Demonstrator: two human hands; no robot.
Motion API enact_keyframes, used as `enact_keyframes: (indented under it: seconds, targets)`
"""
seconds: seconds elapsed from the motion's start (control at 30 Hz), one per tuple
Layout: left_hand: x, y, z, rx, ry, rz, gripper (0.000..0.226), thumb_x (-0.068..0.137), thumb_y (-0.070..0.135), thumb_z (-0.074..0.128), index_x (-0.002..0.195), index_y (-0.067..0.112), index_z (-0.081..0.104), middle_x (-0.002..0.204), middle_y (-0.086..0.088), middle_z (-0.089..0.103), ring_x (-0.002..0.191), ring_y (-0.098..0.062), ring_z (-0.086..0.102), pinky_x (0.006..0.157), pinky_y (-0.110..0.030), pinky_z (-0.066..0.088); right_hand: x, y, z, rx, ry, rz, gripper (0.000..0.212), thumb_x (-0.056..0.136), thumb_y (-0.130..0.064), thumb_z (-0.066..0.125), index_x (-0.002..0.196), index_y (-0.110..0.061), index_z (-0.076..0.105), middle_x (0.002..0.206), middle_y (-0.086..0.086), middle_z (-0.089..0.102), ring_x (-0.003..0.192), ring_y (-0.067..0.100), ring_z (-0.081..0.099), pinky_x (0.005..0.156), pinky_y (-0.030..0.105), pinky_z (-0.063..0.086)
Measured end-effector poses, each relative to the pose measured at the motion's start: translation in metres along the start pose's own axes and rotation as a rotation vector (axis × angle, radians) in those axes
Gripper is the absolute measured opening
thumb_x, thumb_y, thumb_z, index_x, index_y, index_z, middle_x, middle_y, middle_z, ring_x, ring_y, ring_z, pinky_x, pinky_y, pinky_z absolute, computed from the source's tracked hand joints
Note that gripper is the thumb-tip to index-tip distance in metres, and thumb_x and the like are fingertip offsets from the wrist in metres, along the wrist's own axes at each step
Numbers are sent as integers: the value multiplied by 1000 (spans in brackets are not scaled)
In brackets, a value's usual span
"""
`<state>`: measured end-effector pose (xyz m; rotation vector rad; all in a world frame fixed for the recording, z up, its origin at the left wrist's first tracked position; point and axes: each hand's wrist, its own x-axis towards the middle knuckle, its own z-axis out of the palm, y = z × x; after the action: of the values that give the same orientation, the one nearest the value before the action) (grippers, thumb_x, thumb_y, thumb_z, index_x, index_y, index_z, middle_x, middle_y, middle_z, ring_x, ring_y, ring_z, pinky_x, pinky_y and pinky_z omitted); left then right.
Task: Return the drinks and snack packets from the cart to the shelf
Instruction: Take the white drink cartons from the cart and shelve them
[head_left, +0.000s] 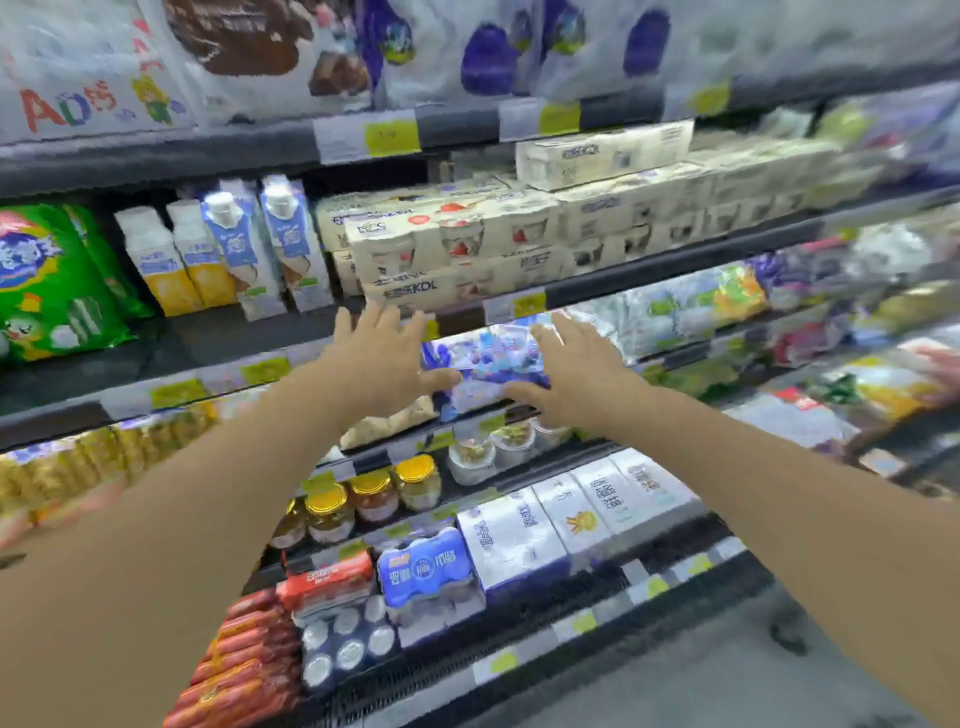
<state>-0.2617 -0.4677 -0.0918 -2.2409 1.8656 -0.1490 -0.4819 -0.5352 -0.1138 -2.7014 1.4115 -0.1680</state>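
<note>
Held between both hands, left hand and right hand, fingers spread flat, a blue packet at frame centre is judged light, soft, crinkly, best steadied at its ends.

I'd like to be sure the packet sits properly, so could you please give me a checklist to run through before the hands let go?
1. Blue packet between both hands at the shelf: ok.
2. Left hand on its left end, fingers straight: ok.
3. Right hand on its right end, fingers straight: ok.
4. Packet fully resting on the shelf edge: cannot tell, blurred.
5. Cream cartons above are clear of the hands: ok.
6. Cart emptied: cannot tell, out of view.
</note>
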Motion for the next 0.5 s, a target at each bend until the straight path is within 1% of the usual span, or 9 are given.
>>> enact_keyframes:
  seconds: [0.07, 0.17, 0.23, 0.3, 0.37, 0.5]
  targets:
    - [11, 61, -3, 25, -1, 73, 102, 82, 84, 23, 158, 16, 13, 162, -15, 21, 149, -35, 18, 118, -60, 15, -32, 57, 2, 2, -32, 102, 94, 86, -72, 44, 154, -12, 19, 161, 15, 14, 148, 32, 15, 116, 46, 22]
    - [22, 158, -4, -19, -16, 148, 94, 86, 80, 32, 157, 19, 19, 162, -14, 24, 149, -34, 20, 119, -57, 13, -86, 141, 2, -21, -75, 245, 97, 85, -75, 39, 155, -12, 15, 162, 14, 12, 148, 34, 14, 115, 49, 28]
    - [29, 222, -6, -15, -27, 210, 92, 86, 79, 33, 156, 19, 22, 160, -14, 28, 148, -35, 22, 119, -57, 14, -123, 196, 0, -38, -97, 334, 96, 87, -73, 37, 155, -11, 12, 163, 16, 7, 149, 34, 10, 116, 50, 26]
    - [38, 282, -12, -25, -32, 302, 92, 86, 79, 33, 155, 19, 23, 159, -15, 30, 148, -35, 23, 117, -59, 16, -159, 248, -3, -39, -108, 427, 97, 87, -74, 36, 155, -10, 11, 163, 16, 6, 149, 34, 9, 117, 51, 25]
    - [46, 340, -22, -34, -31, 399, 94, 86, 79, 30, 155, 16, 21, 160, -17, 27, 149, -36, 21, 118, -60, 15, -193, 296, -7, -23, -99, 523, 98, 86, -75, 36, 155, -10, 12, 163, 17, 8, 149, 35, 11, 117, 51, 23]
    - [58, 451, -40, -7, -44, 578, 96, 88, 78, 26, 159, 16, 9, 164, -16, 17, 151, -37, 12, 120, -61, 8, -252, 377, -4, 20, -99, 717, 97, 86, -75, 38, 154, -11, 16, 162, 17, 11, 148, 35, 12, 115, 50, 24]
